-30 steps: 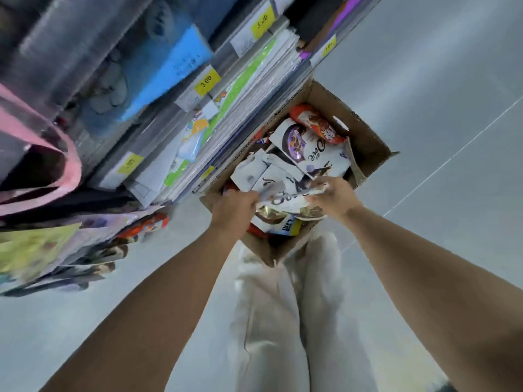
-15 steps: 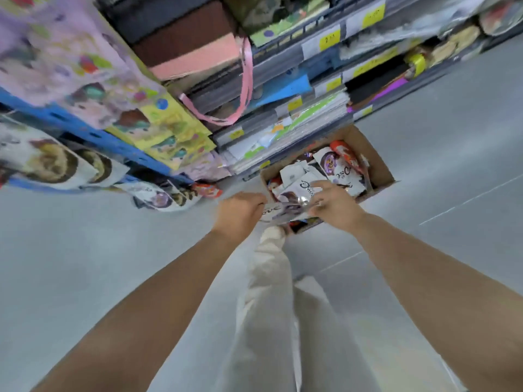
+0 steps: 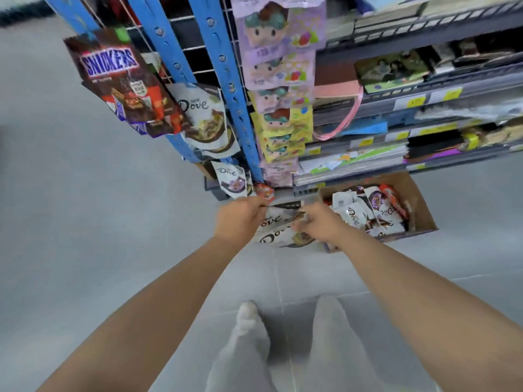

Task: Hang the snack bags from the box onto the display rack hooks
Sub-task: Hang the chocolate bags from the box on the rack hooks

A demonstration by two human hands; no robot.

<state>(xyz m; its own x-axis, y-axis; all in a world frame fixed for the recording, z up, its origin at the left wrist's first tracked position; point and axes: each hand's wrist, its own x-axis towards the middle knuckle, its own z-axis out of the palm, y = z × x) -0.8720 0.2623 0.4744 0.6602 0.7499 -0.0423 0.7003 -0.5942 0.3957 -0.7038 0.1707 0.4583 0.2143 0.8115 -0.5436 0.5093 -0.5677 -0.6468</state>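
My left grip (image 3: 239, 219) and right grip (image 3: 319, 224) both pinch stacked Dove bags (image 3: 278, 229); the slick stack could fan out and drop short of the rack (image 3: 225, 80).

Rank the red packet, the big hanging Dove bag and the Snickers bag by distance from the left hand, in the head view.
1. The red packet, just above the left hand.
2. The big hanging Dove bag, mid rack.
3. The Snickers bag, top left.

We see bright, even light, with a soft shadow on the floor (image 3: 285, 329) at lower centre. Blur smears the shelves (image 3: 424, 100) at upper right, and the wide lens bends the edges.
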